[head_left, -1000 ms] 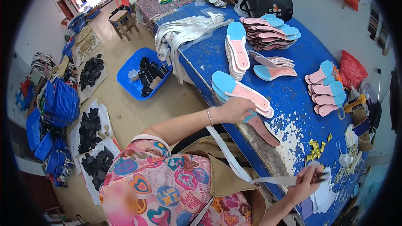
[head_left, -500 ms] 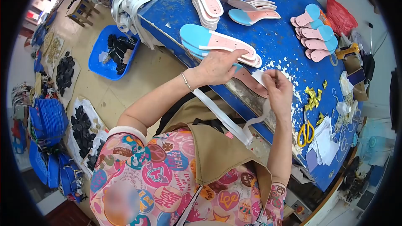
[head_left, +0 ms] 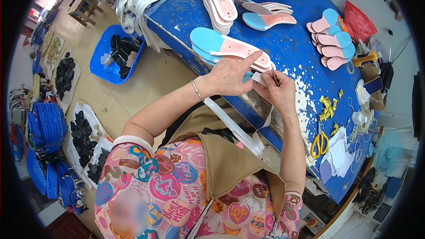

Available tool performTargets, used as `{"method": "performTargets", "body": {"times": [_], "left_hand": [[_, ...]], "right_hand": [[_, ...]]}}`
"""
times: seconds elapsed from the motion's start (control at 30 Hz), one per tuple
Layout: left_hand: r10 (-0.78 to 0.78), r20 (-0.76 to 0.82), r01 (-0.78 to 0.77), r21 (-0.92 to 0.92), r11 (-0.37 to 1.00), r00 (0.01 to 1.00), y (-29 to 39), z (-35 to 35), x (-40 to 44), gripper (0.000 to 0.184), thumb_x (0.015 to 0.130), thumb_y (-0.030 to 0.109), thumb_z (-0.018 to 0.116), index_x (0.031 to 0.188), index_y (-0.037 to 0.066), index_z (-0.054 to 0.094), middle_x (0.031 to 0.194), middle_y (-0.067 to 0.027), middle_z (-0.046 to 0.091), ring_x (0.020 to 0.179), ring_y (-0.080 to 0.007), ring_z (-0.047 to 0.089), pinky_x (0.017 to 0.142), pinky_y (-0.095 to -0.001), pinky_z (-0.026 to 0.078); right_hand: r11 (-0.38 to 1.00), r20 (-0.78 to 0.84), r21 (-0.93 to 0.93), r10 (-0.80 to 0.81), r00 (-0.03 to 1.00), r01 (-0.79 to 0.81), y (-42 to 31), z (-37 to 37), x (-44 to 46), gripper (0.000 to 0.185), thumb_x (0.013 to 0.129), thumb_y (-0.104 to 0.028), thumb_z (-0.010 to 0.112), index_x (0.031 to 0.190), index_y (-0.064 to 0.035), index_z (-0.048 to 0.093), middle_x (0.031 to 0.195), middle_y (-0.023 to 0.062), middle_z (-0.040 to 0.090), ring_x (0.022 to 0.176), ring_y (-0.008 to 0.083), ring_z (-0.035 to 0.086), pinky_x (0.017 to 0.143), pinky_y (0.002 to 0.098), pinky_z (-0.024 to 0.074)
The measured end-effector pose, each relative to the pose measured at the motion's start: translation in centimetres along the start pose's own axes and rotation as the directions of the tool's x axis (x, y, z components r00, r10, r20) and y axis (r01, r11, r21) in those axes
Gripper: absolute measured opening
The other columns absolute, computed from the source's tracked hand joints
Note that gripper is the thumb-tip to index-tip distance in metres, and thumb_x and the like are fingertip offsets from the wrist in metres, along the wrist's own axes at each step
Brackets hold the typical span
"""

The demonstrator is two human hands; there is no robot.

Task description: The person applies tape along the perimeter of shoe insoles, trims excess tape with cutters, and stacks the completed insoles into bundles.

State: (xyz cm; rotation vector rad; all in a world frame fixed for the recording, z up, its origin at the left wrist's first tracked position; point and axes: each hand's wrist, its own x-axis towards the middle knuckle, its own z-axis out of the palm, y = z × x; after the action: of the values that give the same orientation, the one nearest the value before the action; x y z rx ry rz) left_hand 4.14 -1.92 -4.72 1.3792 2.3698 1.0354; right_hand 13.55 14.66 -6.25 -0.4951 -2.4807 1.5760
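My left hand (head_left: 230, 76) lies over an insole (head_left: 262, 91) at the table edge, its index finger stretched out and the other fingers closed on it. Only part of that insole's pink and blue surface shows. My right hand (head_left: 281, 94) pinches a white strip (head_left: 258, 79) against the insole, close to my left fingertips. A thin dark thing, too small to name, sticks up between the right fingers. The strip's long tail (head_left: 239, 126) hangs in a loop below the table edge. Just beyond my left hand lies a stack of blue and pink insoles (head_left: 230, 44) with white edging.
More insole stacks (head_left: 219, 4) stand on the blue table (head_left: 305, 31), with others at right (head_left: 334, 46). Yellow-handled scissors (head_left: 319, 145), yellow scraps (head_left: 327, 108) and white sheets (head_left: 338, 152) lie rightward. White strips (head_left: 146, 0) hang over the left corner. A blue bin (head_left: 99, 68) sits on the floor.
My right hand has moved left, bringing the strip's end up to my left fingertips. My left index finger now points out more, while that hand stays nearly in place.
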Motion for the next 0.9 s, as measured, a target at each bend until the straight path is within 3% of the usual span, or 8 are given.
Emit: {"method": "performTargets", "body": {"times": [0.17,0.27,0.3,0.37,0.47,0.63,0.77,0.9], "left_hand": [[0.026,-0.109,-0.019,0.064,0.998,0.994,-0.2,0.9,-0.3,0.074,0.07,0.018,0.062,0.135,0.008,0.027,0.075,-0.0091,0.064,0.07,-0.027,0.062,0.059,-0.036,0.048],[0.12,-0.182,-0.111,0.061,0.992,0.976,-1.0,1.5,-0.6,0.062,0.073,0.017,0.064,0.128,0.01,0.037,0.073,-0.0081,0.063,0.067,-0.0258,0.062,0.057,-0.0343,0.049],[0.122,-0.179,-0.113,0.064,0.992,0.976,-1.0,1.6,-0.6,0.062,0.073,0.017,0.064,0.128,0.01,0.037,0.073,-0.0081,0.063,0.067,-0.0258,0.062,0.057,-0.0343,0.049],[0.265,-0.284,-0.251,0.085,0.964,0.921,-0.9,1.8,-0.9,0.036,0.074,0.016,0.063,0.107,0.008,0.051,0.065,-0.0083,0.059,0.063,-0.0256,0.06,0.055,-0.0347,0.047],[0.365,-0.299,-0.343,0.126,0.931,0.881,-2.1,2.5,-1.3,0.015,0.073,0.013,0.063,0.086,0.008,0.057,0.066,-0.0072,0.06,0.064,-0.025,0.061,0.056,-0.0344,0.048],[0.337,-0.289,-0.335,0.057,0.94,0.896,-1.8,2.2,-1.5,0.012,0.073,0.011,0.063,0.083,0.008,0.058,0.071,-0.0089,0.061,0.068,-0.0245,0.061,0.058,-0.0335,0.048],[0.252,-0.211,-0.242,0.075,0.967,0.944,-1.5,1.7,-1.4,0.014,0.074,0.013,0.063,0.086,0.008,0.058,0.075,-0.0104,0.061,0.071,-0.0266,0.061,0.061,-0.0361,0.048],[0.331,-0.23,-0.3,0.159,0.941,0.915,-1.0,2.2,-0.1,0.021,0.079,0.025,0.056,0.091,0.007,0.059,0.076,-0.0122,0.062,0.074,-0.0298,0.061,0.066,-0.0413,0.047]], "right_hand": [[0.999,0.049,-0.032,0.017,0.999,-0.016,-0.3,0.2,0.3,0.011,0.084,-0.007,0.057,0.082,0.0024,0.061,0.066,-0.0006,0.058,0.061,0.0043,0.051,0.054,0.019,0.0415],[0.996,-0.005,-0.093,-0.013,1.0,0.012,-0.5,0.5,0.8,0.016,0.078,-0.016,0.063,0.081,0.0,0.064,0.056,-0.0005,0.053,0.051,0.0054,0.043,0.048,0.0232,0.0357],[0.995,0.048,-0.016,0.095,0.994,-0.094,-0.7,0.4,1.2,0.013,0.078,-0.013,0.062,0.081,0.0003,0.063,0.059,-0.0006,0.055,0.05,0.0045,0.044,0.046,0.0207,0.035],[0.929,0.176,0.14,0.317,0.932,-0.342,-1.9,-0.1,1.5,0.01,0.077,-0.01,0.063,0.08,0.0,0.063,0.06,-0.001,0.055,0.045,0.0036,0.042,0.04,0.0182,0.0302],[0.869,0.366,0.22,0.348,0.863,-0.444,-1.6,-1.7,2.2,0.008,0.075,-0.01,0.065,0.074,-0.0017,0.063,0.059,-0.0019,0.054,0.048,0.0035,0.044,0.043,0.0182,0.0307],[0.969,0.316,0.185,0.099,0.943,-0.164,-0.1,-3.4,0.7,0.009,0.075,-0.007,0.067,0.078,0.0001,0.064,0.059,-0.0007,0.055,0.049,0.0037,0.045,0.044,0.0192,0.0334],[0.983,0.221,0.119,0.113,0.969,-0.142,-0.2,-2.3,-0.7,0.011,0.075,-0.008,0.066,0.073,0.002,0.063,0.057,-0.0013,0.054,0.048,0.0041,0.044,0.042,0.0204,0.0328],[0.996,0.13,-0.021,0.084,0.988,-0.082,-0.5,-2.0,-1.1,0.012,0.073,-0.008,0.066,0.068,0.0018,0.063,0.054,-0.0007,0.053,0.048,0.0037,0.044,0.043,0.0207,0.0334]]}}
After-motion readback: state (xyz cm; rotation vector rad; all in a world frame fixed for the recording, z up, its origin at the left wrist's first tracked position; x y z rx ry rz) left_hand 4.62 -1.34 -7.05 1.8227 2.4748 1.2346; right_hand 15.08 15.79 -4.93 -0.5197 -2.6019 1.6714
